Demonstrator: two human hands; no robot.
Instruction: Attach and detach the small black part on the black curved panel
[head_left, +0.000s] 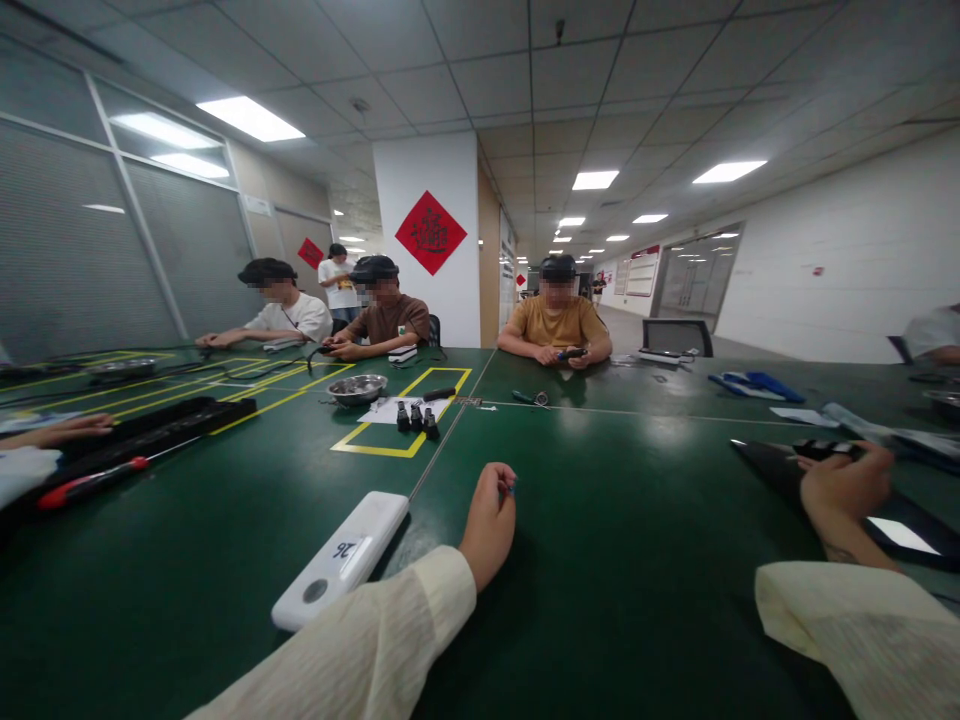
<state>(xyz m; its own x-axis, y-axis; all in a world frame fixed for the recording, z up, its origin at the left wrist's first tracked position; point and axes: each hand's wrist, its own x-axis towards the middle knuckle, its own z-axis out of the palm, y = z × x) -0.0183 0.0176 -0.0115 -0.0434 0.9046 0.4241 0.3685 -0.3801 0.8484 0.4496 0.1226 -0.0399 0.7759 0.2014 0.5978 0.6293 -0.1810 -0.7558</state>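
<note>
My left hand (489, 525) hovers over the middle of the green table, its thumb and fingers pinched together. A tiny bluish bit shows at the fingertips, too small to name. Far to the right, my right hand (847, 485) has its fingers closed on a small black object (823, 449), partly hidden by the fingers. Beneath that hand lies a flat black pouch (772, 480) with a pointed end. A white power bank (341, 560) marked 26 rests beside my left forearm.
Ahead are several black cylindrical pieces (416, 418), a metal bowl (358, 389) and yellow tape outlines. At left, a co-worker's hand (75, 428) is by a black tray (187, 425) and a red-handled screwdriver (94, 483). Blue packets (756, 387) lie far right; people sit opposite.
</note>
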